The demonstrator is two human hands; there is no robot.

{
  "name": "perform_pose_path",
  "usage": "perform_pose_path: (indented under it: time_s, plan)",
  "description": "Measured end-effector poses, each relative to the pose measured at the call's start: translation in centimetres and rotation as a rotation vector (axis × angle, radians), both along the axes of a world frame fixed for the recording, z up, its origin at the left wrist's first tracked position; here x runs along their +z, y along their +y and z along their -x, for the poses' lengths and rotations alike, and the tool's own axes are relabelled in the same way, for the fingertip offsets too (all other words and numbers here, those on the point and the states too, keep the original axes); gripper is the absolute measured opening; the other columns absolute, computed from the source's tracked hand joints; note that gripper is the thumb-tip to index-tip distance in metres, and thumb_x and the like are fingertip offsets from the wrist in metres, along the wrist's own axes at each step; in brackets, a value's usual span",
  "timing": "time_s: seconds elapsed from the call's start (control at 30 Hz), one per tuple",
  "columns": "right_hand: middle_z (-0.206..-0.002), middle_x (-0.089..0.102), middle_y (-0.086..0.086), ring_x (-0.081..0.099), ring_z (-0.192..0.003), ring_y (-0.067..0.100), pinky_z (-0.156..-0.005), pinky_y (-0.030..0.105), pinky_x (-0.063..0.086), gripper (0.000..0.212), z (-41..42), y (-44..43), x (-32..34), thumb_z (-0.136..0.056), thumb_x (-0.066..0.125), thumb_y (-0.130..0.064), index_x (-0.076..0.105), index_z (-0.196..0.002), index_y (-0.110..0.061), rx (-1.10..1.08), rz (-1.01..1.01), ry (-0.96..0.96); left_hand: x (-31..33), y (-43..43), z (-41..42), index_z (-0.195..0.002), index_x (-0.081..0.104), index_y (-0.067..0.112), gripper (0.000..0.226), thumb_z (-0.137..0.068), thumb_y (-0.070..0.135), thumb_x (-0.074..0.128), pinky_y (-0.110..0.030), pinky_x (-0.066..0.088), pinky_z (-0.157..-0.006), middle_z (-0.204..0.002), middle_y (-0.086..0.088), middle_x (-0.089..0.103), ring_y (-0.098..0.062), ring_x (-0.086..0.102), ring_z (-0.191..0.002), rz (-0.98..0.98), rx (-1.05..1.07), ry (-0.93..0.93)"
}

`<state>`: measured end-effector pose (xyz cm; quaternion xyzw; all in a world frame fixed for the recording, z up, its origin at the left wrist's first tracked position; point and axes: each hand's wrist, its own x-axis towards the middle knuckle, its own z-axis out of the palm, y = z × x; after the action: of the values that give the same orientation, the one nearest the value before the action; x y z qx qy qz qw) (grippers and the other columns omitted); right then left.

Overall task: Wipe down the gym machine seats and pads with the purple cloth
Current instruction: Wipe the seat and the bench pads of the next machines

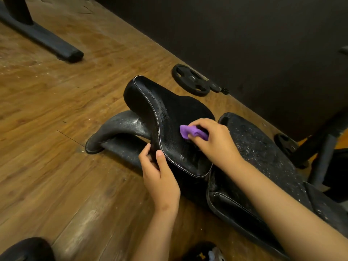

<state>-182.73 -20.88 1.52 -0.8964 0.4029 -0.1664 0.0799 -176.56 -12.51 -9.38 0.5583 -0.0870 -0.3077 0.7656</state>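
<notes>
A black saddle-shaped seat (pixel 165 113) with white stitching is tilted up in the middle of the view. My left hand (pixel 160 176) grips its near left edge, thumb on top of the seam. My right hand (pixel 212 144) holds a bunched purple cloth (pixel 190 131) and presses it on the seat's right side. A dusty, speckled black pad (pixel 259 147) lies just to the right under my right forearm, and another stitched black pad (pixel 235 206) lies below it.
A curved black machine foot (pixel 120 129) rests on the wooden floor (pixel 56 166) behind the seat. Weight plates (pixel 190 80) lie by the dark wall. Another frame base (pixel 47 42) crosses the top left. Dark machine legs (pixel 320 147) stand at right.
</notes>
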Motion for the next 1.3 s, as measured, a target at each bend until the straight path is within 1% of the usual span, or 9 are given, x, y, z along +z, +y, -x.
perform_pose_path:
  time_s: [0.13,0.27,0.43,0.5,0.63,0.8,0.97,1.17,1.3]
  plan:
    - [-0.092,0.065,-0.009,0.060,-0.090,0.009,-0.080,0.021,0.046,0.018,2.6,4.4,-0.8,-0.080,0.070,-0.007,0.070,-0.096,-0.016,0.181,-0.051,0.000,-0.2,-0.6,-0.5,-0.120,0.041,0.032,0.034,-0.092,0.040,0.059,-0.018,0.042,-0.088,-0.116,0.003,0.058,-0.007,0.057,-0.105,0.022,-0.066,-0.018]
    - [-0.092,0.066,-0.007,0.061,-0.088,0.010,-0.080,0.027,0.048,0.017,4.0,1.5,-0.4,-0.082,0.069,-0.007,0.069,-0.096,-0.016,0.073,-0.027,0.002,0.3,-0.7,0.1,-0.130,0.035,0.028,0.044,-0.092,0.037,0.058,0.002,0.035,-0.073,-0.111,0.018,0.053,0.004,0.054,-0.095,-0.003,-0.088,-0.032]
    - [-0.095,0.065,-0.007,0.061,-0.089,0.011,-0.079,0.031,0.051,0.016,2.2,-2.7,-0.3,-0.085,0.064,-0.009,0.069,-0.096,-0.019,-0.162,-0.033,-0.018,0.7,-0.7,0.4,-0.132,0.034,0.021,0.043,-0.096,0.033,0.053,-0.003,0.035,-0.070,-0.113,0.009,0.050,-0.008,0.050,-0.098,-0.009,-0.045,-0.038]
    - [-0.093,0.067,-0.005,0.061,-0.089,0.009,-0.080,0.028,0.048,0.016,2.2,-0.2,-0.7,-0.082,0.066,-0.006,0.069,-0.094,-0.016,-0.093,-0.045,-0.071,0.7,-0.8,0.5,-0.132,0.035,0.020,0.041,-0.096,0.031,0.052,-0.007,0.035,-0.073,-0.111,0.010,0.050,-0.001,0.051,-0.093,0.001,-0.035,-0.054]
    - [-0.091,0.065,-0.004,0.061,-0.088,0.010,-0.076,0.021,0.046,0.015,4.5,5.3,-1.3,-0.081,0.070,-0.008,0.068,-0.095,-0.014,0.118,-0.092,-0.033,0.2,-0.8,0.4,-0.132,0.035,0.014,0.041,-0.097,0.025,0.052,0.004,0.033,-0.068,-0.104,0.016,0.049,0.027,0.049,-0.084,0.015,-0.049,-0.095]
    - [-0.087,0.065,-0.004,0.060,-0.081,0.008,-0.070,0.027,0.047,0.009,5.7,2.0,-0.5,-0.084,0.071,-0.012,0.065,-0.091,-0.014,-0.050,-0.075,-0.021,0.0,-0.6,0.3,-0.134,0.034,0.014,0.043,-0.097,0.030,0.051,0.006,0.030,-0.066,-0.104,0.017,0.048,0.022,0.049,-0.085,-0.013,-0.075,-0.121]
    - [-0.091,0.063,-0.002,0.060,-0.087,0.012,-0.076,0.030,0.049,0.017,5.9,5.2,-1.6,-0.079,0.073,-0.008,0.066,-0.092,-0.015,0.085,-0.084,0.021,0.2,-0.6,0.2,-0.134,0.034,0.011,0.043,-0.098,0.029,0.050,0.004,0.030,-0.067,-0.110,0.005,0.051,-0.007,0.050,-0.089,-0.028,-0.053,-0.138]
    - [-0.090,0.062,-0.003,0.059,-0.088,0.015,-0.076,0.035,0.049,0.017,6.1,5.7,-2.4,-0.079,0.072,-0.008,0.067,-0.093,-0.015,0.091,-0.063,-0.001,0.1,-0.7,0.3,-0.134,0.034,0.010,0.043,-0.099,0.029,0.049,0.003,0.032,-0.069,-0.107,0.009,0.052,-0.003,0.049,-0.090,-0.028,-0.059,-0.150]
    - [-0.088,0.063,-0.006,0.059,-0.083,0.009,-0.073,0.038,0.052,0.012,6.5,3.5,-1.7,-0.083,0.070,-0.011,0.064,-0.093,-0.017,-0.141,-0.048,-0.111,0.3,-0.3,0.1,-0.136,0.032,0.013,0.045,-0.099,0.032,0.048,0.003,0.033,-0.066,-0.112,0.008,0.051,-0.002,0.052,-0.086,-0.044,-0.091,-0.141]
